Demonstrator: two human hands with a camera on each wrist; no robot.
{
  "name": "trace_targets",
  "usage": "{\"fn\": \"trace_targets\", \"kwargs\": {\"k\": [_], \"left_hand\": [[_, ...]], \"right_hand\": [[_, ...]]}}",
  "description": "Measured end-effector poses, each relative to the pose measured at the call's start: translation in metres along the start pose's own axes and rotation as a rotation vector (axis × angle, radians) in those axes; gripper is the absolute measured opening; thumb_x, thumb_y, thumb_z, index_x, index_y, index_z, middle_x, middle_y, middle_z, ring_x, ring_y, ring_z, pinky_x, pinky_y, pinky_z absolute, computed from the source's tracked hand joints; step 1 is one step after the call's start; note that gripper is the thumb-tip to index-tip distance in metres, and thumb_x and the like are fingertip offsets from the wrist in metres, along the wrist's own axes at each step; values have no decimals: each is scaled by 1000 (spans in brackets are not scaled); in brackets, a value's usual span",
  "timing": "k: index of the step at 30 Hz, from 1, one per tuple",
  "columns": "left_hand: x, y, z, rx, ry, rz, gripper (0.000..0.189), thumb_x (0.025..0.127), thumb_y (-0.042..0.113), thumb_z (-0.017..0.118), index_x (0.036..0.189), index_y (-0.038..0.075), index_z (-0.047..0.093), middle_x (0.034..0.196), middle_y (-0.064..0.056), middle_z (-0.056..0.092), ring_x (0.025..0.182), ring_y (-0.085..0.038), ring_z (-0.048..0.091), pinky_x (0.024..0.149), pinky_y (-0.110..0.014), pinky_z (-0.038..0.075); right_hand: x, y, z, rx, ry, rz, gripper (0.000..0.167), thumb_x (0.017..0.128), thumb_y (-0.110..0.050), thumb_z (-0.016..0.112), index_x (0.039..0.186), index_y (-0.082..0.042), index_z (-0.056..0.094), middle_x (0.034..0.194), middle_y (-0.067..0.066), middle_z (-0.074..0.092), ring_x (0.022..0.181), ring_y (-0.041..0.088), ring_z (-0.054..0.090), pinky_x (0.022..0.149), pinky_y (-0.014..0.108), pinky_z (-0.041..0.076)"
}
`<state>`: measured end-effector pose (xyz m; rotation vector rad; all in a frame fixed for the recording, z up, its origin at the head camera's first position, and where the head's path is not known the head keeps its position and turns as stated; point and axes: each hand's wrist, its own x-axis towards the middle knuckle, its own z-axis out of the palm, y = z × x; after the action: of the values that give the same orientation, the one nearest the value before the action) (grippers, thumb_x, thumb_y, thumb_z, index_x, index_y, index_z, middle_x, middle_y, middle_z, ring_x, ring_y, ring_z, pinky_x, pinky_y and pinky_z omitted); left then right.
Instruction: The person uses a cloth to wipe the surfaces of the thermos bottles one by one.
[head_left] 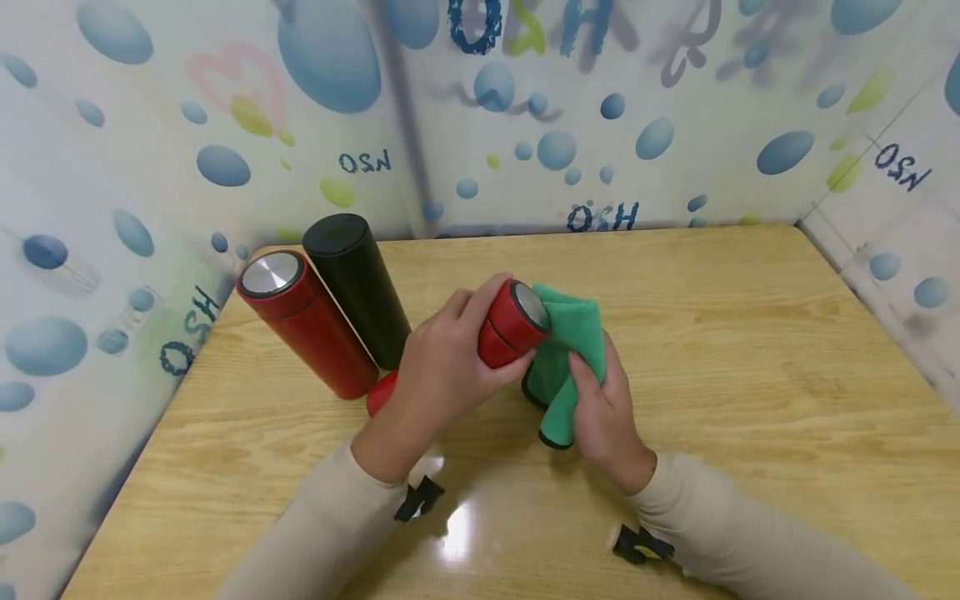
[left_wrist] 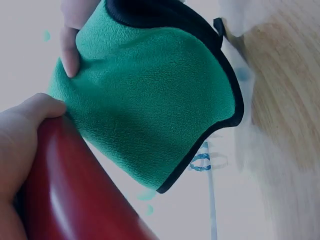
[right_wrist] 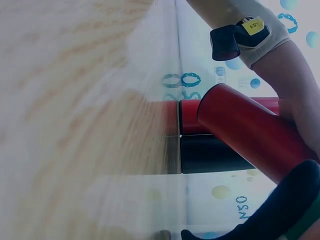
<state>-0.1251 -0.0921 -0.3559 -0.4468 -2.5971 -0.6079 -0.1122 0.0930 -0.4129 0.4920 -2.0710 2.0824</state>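
My left hand point(head_left: 446, 358) grips a red vacuum flask point(head_left: 514, 329) round its upper part, tilted, its silver-topped lid pointing up and right. The flask's lower end shows beyond the wrist; in the right wrist view its body point(right_wrist: 250, 130) slants clear of the table. Opposite, my right hand point(head_left: 609, 421) pinches a green cloth point(head_left: 576, 325) with black edging, thumb on the near side. The folded cloth hangs beside the flask's lid, overlapping its edge in the head view. Seen from the left wrist, the cloth point(left_wrist: 150, 95) spreads out just past the flask point(left_wrist: 75, 185).
Two more flasks stand upright at the table's left: a red one point(head_left: 311, 333) with a silver lid top and a black one point(head_left: 360, 287) close beside it. The wooden table point(head_left: 750, 350) meets a wall point(head_left: 525, 125) patterned with blue drops at its back.
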Motion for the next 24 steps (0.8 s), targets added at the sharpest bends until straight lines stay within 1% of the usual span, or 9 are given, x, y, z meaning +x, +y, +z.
{"fn": "trace_targets", "kwargs": {"k": [4, 8, 13, 15, 17, 20, 22, 24], "left_hand": [[-1, 2, 2, 48, -39, 51, 78, 79, 44, 80, 144, 21, 44, 105, -7, 66, 78, -21, 68, 70, -39, 62], [-2, 3, 3, 66, -68, 79, 77, 80, 44, 79, 145, 22, 44, 102, -6, 66, 74, -20, 66, 69, -38, 61], [-4, 2, 4, 80, -100, 70, 78, 80, 46, 79, 145, 22, 44, 103, -6, 67, 74, -20, 66, 68, -38, 61], [-3, 2, 4, 84, -97, 70, 78, 80, 46, 79, 145, 22, 44, 103, -6, 66, 74, -20, 66, 68, -38, 61], [-3, 1, 3, 86, -99, 70, 79, 80, 47, 79, 145, 22, 44, 103, -6, 66, 74, -20, 66, 68, -37, 61], [-2, 1, 3, 100, -151, 60, 80, 79, 48, 79, 147, 23, 43, 104, -6, 65, 75, -19, 65, 68, -38, 61], [-2, 1, 4, 108, -200, 45, 82, 79, 48, 80, 148, 24, 43, 106, -6, 65, 77, -19, 65, 69, -39, 61], [-3, 1, 4, 115, -231, 41, 82, 79, 49, 79, 148, 25, 42, 107, -5, 65, 78, -19, 65, 69, -39, 61]], "right_hand": [[0, 1, 0, 0, 4, -20, 42, 108, -9, 33, 149, -4, 37, 144, 8, 48, 134, 18, 47, 110, 20, 40], [1, 0, 0, -10, -5, -5, 42, 108, -9, 34, 149, -5, 38, 144, 9, 48, 134, 18, 46, 111, 19, 39], [0, 0, 0, -42, -17, 37, 41, 107, -8, 38, 147, -8, 43, 142, 6, 53, 133, 15, 48, 109, 18, 41], [1, 0, 1, -50, -10, 34, 40, 106, -8, 40, 146, -9, 46, 141, 6, 55, 132, 14, 50, 109, 19, 41], [1, 0, 0, -56, 2, 14, 40, 106, -8, 40, 145, -9, 48, 140, 6, 57, 132, 14, 51, 109, 19, 41], [1, 0, 0, -55, 18, -24, 41, 106, -6, 41, 145, -9, 49, 143, 7, 56, 133, 12, 51, 111, 19, 41], [0, 1, 0, -49, 16, -39, 42, 105, -5, 42, 146, -8, 49, 145, 8, 55, 135, 12, 51, 111, 20, 41], [0, 1, 0, -48, 9, -53, 43, 105, -4, 42, 147, -8, 48, 145, 8, 55, 135, 13, 51, 111, 20, 41]]}}
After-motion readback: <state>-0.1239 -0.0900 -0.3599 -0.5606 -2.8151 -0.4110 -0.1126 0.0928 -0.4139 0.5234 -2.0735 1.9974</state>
